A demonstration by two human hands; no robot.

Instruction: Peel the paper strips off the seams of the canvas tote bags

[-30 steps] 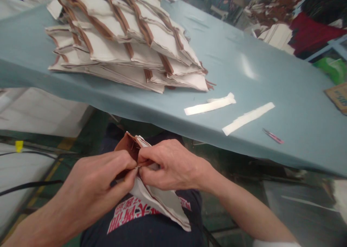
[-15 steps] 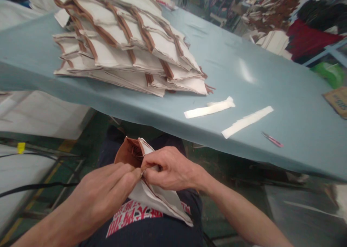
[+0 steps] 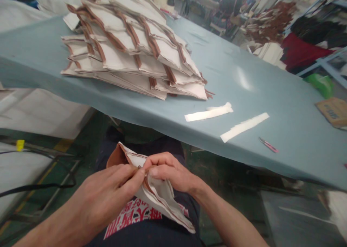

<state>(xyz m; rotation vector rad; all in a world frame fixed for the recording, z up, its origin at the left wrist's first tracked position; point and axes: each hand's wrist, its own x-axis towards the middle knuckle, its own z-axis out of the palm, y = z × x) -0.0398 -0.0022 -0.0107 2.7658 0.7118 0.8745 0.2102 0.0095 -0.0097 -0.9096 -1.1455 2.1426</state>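
Observation:
A sewn pouch (image 3: 162, 194) of off-white fabric with brown edging and a brown inner face lies tilted over my lap. My left hand (image 3: 116, 185) pinches its seam from the left, thumb and fingers pressed together. From the right, my right hand (image 3: 169, 171) grips the same seam, its fingertips touching those of the left. Whatever small part sits between the fingertips is hidden. Beneath the pouch shows a dark apron (image 3: 146, 214) with red lettering on white.
A tall stack of similar off-white and brown pieces (image 3: 130, 55) stands on the blue-covered table (image 3: 222, 73). Nearer its front edge lie a white strip (image 3: 208, 113), a second white strip (image 3: 244, 127) and small pink-handled snips (image 3: 268, 145). A cardboard piece (image 3: 333, 111) rests at the right.
The pouch has turned in my hands, so its brown inner side shows less and more of the white upper panel shows. Both hands still pinch the seam; the view has shifted slightly.

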